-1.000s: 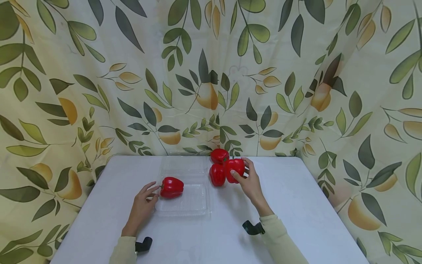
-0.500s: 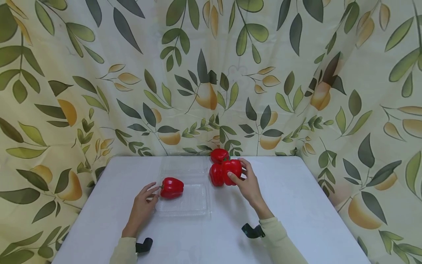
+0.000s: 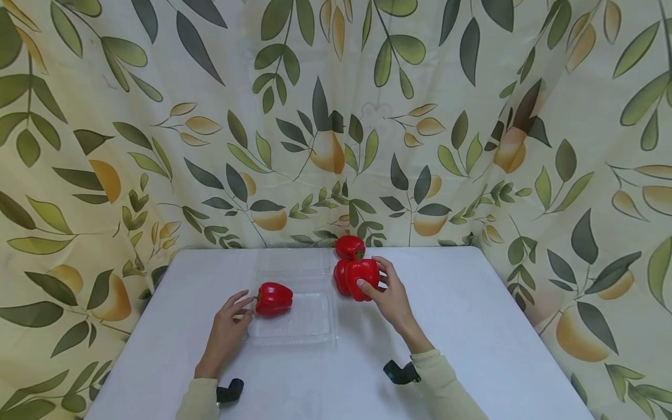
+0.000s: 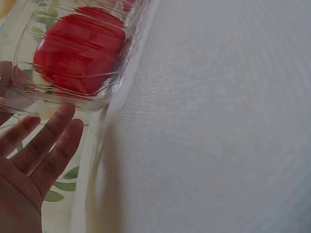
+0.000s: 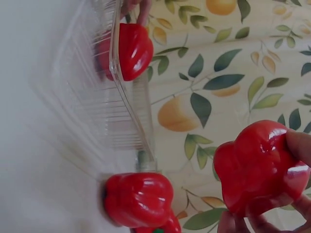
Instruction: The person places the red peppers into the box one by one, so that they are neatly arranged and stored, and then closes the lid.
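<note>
A flat, white, cloth-covered tabletop (image 3: 483, 332) carried a clear, rectangular, ribbed plastic box (image 3: 307, 329). Just right of the box lay a glossy, red, lobed bell pepper (image 3: 341, 276); beside the box's far right corner lay a second glossy, red, rounded bell pepper (image 3: 349, 247).

Observed a pale curtain (image 3: 357, 76) behind the counter (image 3: 462, 303) and along both sides, filling the background. Found it printed with green and grey leaves (image 3: 408, 49) and orange fruit (image 3: 326, 154), hanging in shallow folds. Noted a yellower cast at lower left. Recorded a white, fine-textured counter surface, straight-edged at the far side, close against the curtain. Lit softly, with faint shadows (image 3: 367, 321).
</note>
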The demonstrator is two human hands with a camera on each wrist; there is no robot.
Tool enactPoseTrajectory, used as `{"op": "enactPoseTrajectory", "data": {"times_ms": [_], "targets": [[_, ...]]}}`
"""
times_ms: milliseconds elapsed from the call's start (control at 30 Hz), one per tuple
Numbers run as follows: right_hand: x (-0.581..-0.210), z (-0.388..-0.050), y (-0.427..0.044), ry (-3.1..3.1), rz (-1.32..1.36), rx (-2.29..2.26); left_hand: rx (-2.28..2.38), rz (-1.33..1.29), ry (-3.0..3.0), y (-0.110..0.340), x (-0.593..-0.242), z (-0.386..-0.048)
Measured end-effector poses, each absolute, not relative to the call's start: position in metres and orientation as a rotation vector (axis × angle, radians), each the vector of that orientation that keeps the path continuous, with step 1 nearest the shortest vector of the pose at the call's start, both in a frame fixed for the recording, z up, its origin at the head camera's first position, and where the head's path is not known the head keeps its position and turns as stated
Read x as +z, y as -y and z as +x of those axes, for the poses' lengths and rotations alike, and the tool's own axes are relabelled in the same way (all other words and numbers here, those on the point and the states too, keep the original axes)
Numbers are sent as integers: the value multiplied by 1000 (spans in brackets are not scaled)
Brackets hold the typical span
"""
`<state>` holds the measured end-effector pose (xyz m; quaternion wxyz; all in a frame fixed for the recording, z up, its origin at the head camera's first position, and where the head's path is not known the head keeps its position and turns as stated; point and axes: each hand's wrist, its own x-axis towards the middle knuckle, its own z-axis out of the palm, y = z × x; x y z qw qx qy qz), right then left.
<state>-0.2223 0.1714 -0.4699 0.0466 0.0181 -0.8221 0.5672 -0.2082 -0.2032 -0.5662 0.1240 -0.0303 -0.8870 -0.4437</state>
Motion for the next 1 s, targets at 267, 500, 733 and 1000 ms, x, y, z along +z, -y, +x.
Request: {"op": "enactPoseTrajectory", "data": {"times_ms": [267, 500, 733, 1000], "targets": [[-469, -223, -168, 2526, 87, 1693, -1293, -94, 2583, 203, -565, -208], [-470, -225, -162, 2557, 109, 1688, -1294, -84, 2590, 203, -564, -207], [-470, -227, -157, 2588, 149, 1658, -1306, -80, 2599, 203, -563, -206], [-472, -231, -149, 2600, 199, 1653, -1308, -57, 2619, 203, -563, -206]]}}
